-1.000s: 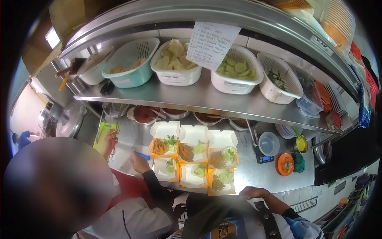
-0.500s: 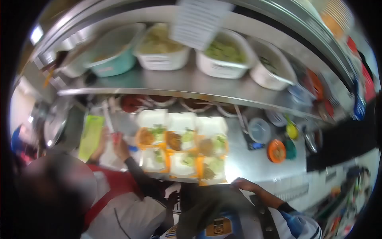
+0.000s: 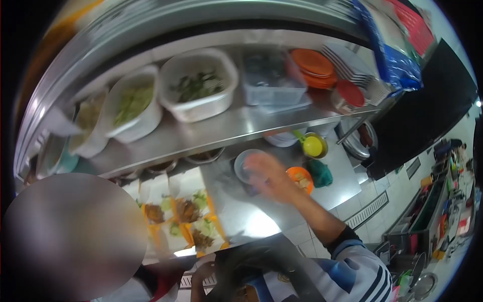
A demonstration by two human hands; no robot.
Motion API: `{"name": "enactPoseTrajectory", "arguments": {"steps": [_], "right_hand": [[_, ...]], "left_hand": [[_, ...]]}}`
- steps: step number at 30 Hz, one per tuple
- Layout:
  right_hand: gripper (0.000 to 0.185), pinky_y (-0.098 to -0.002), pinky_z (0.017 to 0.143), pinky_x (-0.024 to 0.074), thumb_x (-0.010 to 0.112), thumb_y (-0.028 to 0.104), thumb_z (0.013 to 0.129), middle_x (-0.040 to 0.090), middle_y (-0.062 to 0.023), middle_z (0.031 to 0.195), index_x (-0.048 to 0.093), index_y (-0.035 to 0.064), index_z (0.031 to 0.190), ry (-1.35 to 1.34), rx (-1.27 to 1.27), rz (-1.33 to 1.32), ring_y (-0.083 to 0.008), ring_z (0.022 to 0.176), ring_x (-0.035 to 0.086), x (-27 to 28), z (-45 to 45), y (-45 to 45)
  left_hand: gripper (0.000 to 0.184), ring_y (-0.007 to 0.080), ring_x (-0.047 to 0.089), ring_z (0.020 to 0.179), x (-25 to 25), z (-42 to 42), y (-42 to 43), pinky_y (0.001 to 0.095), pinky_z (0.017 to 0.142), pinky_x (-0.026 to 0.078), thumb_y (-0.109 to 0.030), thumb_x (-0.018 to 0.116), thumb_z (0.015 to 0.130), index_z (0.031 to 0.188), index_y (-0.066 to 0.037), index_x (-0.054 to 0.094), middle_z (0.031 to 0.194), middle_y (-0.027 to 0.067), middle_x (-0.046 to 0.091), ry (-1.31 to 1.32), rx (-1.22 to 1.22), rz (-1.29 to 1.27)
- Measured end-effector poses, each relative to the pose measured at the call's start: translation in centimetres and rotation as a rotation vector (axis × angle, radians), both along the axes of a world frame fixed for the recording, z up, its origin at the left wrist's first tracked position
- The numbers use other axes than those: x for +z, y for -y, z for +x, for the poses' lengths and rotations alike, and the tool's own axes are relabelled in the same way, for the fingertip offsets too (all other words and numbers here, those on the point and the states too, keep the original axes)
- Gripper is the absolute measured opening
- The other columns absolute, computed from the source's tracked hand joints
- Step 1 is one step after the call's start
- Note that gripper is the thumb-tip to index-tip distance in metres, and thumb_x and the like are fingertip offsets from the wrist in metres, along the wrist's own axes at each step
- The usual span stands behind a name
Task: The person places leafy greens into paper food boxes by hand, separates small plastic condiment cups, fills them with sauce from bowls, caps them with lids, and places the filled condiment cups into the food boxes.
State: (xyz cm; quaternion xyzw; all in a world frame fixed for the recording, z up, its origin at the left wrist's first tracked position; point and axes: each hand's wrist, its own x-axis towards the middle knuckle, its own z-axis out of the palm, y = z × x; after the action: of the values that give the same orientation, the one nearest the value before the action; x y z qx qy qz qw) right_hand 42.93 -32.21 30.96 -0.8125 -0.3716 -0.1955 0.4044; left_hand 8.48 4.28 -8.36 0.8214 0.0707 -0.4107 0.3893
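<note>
My right hand [image 3: 269,176] reaches across the steel counter, blurred by motion. It overlaps the clear round tub [image 3: 241,166]; whether they touch, I cannot tell. Just right of it sits an orange bowl [image 3: 302,180] with pale pieces of food. My left hand [image 3: 204,272] hangs low by my body, below the counter's front edge, its fingers unclear. To the left lie several open takeaway boxes [image 3: 187,210] with orange sheets, brown food and shredded greens. Another person's blurred head hides part of them.
Above the counter, a steel shelf [image 3: 216,141] bears white tubs of greens [image 3: 196,85], a clear plastic box [image 3: 271,75], orange plates [image 3: 312,68] and a red-and-white can [image 3: 347,95]. A yellow ladle [image 3: 312,146] and a green cloth [image 3: 320,173] are at the counter's right.
My right hand has moved from the counter's front edge forward to the clear tub. The view has swung right, and the other person's head now covers the left side.
</note>
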Motion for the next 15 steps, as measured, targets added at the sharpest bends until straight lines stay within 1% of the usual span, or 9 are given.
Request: {"name": "enactPoseTrajectory", "arguments": {"steps": [1,2,3,5,7,8,10,12,15], "right_hand": [[0.029,-0.0418,0.096,0.0456,0.063,0.005,0.086,0.062,-0.0153,0.116,0.064,0.0042,0.115,0.113,-0.088,0.146,-0.0334,0.110,0.058,3.3,2.6,1.8],[0.024,-0.0419,0.094,0.0469,0.061,0.002,0.086,0.063,-0.0151,0.111,0.063,0.0021,0.110,0.187,-0.126,0.396,-0.0329,0.107,0.059,4.8,6.0,3.7],[0.023,-0.0409,0.089,0.0493,0.060,0.000,0.086,0.064,-0.0152,0.109,0.064,0.0019,0.108,0.214,-0.352,0.394,-0.0335,0.100,0.062,6.6,8.8,5.4],[0.023,-0.0402,0.085,0.0511,0.058,0.002,0.087,0.066,-0.0155,0.103,0.064,0.0027,0.108,0.157,-0.276,0.411,-0.0354,0.093,0.064,10.3,15.5,7.9],[0.026,-0.0333,0.086,0.0531,0.055,0.003,0.091,0.064,-0.0145,0.113,0.064,0.0055,0.116,-0.038,-0.255,-0.092,-0.0262,0.101,0.067,13.0,21.6,9.2],[0.026,-0.0333,0.086,0.0531,0.055,0.003,0.091,0.064,-0.0145,0.113,0.064,0.0055,0.116,-0.041,-0.242,-0.081,-0.0262,0.101,0.067,13.3,23.5,8.9],[0.025,-0.0399,0.085,0.0540,0.056,0.009,0.090,0.067,-0.0157,0.106,0.065,0.0095,0.113,0.222,-0.324,-0.625,-0.0329,0.094,0.068,12.4,27.5,7.6],[0.023,-0.0421,0.084,0.0540,0.057,0.012,0.089,0.068,-0.0152,0.102,0.066,0.0103,0.109,0.325,-0.295,-0.531,-0.0337,0.094,0.068,7.7,35.1,7.6],[0.020,-0.0439,0.083,0.0540,0.056,0.015,0.088,0.070,-0.0135,0.096,0.068,0.0113,0.103,0.417,-0.181,-0.320,-0.0340,0.094,0.068,7.3,39.1,7.3]], "left_hand": [[0.038,0.0292,0.063,0.109,-5.9,-0.7,-0.8,0.0387,0.097,0.049,-0.030,0.051,0.094,0.116,-0.004,0.066,0.113,0.0183,0.067,0.221,-0.544,-0.139],[0.038,0.0292,0.063,0.109,-5.1,0.2,-0.1,0.0387,0.097,0.049,-0.030,0.051,0.094,0.116,-0.004,0.066,0.113,0.0183,0.067,0.221,-0.551,-0.123],[0.039,0.0296,0.063,0.110,-3.5,0.8,0.9,0.0385,0.097,0.049,-0.031,0.053,0.094,0.119,-0.004,0.064,0.115,0.0180,0.067,0.211,-0.470,-0.090],[0.043,0.0303,0.063,0.111,0.1,0.4,3.4,0.0382,0.097,0.048,-0.031,0.055,0.093,0.127,-0.005,0.060,0.119,0.0175,0.066,0.189,-0.289,-0.027],[0.046,0.0306,0.062,0.112,7.5,2.4,7.3,0.0381,0.097,0.048,-0.031,0.057,0.093,0.131,-0.005,0.058,0.121,0.0172,0.066,0.181,-0.185,0.015],[0.047,0.0309,0.063,0.110,11.9,4.4,9.5,0.0384,0.096,0.048,-0.032,0.057,0.093,0.131,-0.005,0.058,0.120,0.0173,0.066,0.117,-0.141,0.055],[0.049,0.0316,0.064,0.108,20.5,9.0,14.2,0.0389,0.094,0.049,-0.033,0.058,0.092,0.133,-0.006,0.057,0.117,0.0175,0.068,-0.004,-0.053,0.134],[0.051,0.0322,0.066,0.105,28.3,12.1,17.6,0.0395,0.092,0.050,-0.034,0.060,0.091,0.134,-0.007,0.056,0.114,0.0178,0.069,-0.124,0.041,0.207],[0.052,0.0332,0.068,0.101,15.3,7.9,14.7,0.0407,0.089,0.051,-0.036,0.060,0.090,0.134,-0.009,0.057,0.107,0.0193,0.071,0.041,-0.012,0.166]]}}
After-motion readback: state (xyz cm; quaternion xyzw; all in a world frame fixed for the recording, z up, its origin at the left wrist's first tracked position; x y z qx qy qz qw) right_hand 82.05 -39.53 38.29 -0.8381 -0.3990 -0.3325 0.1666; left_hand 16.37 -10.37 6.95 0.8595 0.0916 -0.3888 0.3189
